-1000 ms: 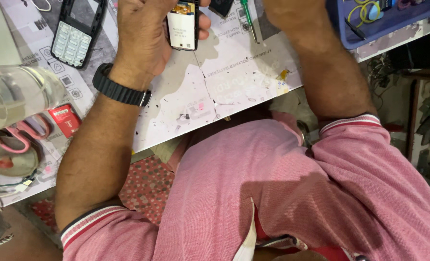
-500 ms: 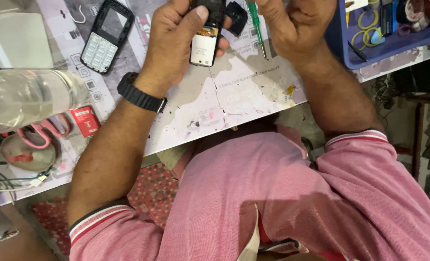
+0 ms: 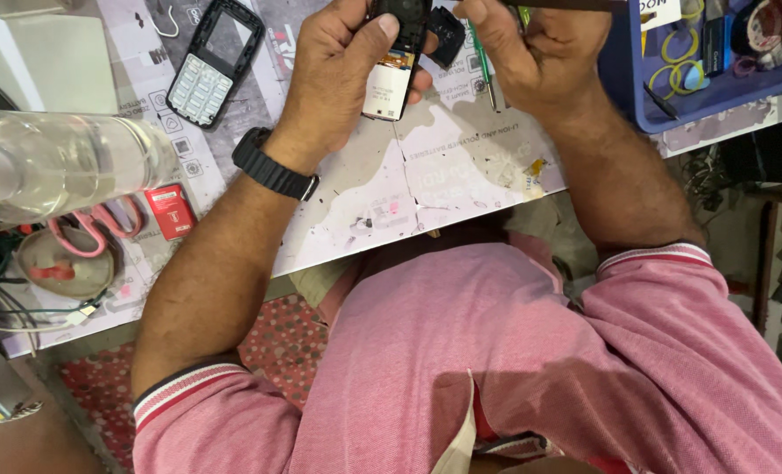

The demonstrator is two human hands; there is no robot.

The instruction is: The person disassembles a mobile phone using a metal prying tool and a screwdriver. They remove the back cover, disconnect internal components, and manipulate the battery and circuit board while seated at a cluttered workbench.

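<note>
The worktop (image 3: pixel 461 189), covered with a worn printed mat, ran across the upper half of the view, with the person's pink shirt (image 3: pixel 514 369) filling the space below it. At the left edge a clear plastic bottle (image 3: pixel 66 162) lay on its side, close to the camera and blurred. A blue tray (image 3: pixel 628 96) of small parts and coloured rings sat at the upper right corner of the worktop. The left hand (image 3: pixel 342 75), with a black watch (image 3: pixel 272 167) on the wrist, was raised above the mat; its fingers (image 3: pixel 373 39) were wrapped around an opened mobile phone (image 3: pixel 391 75), thumb pressed along the side, the phone's bare inner board facing the camera. The right hand (image 3: pixel 536 53) was just beside the phone's top end, its fingers curled together; whether they pinched anything could not be made out, since the tips ran out of the frame. A loose phone front cover with keypad (image 3: pixel 208 66) lay on the mat left of the left hand. Pink-handled scissors (image 3: pixel 101 224) rested under the bottle, next to a small red battery (image 3: pixel 170 211). A green-handled screwdriver (image 3: pixel 483 66) lay on the mat between the two hands.
</note>
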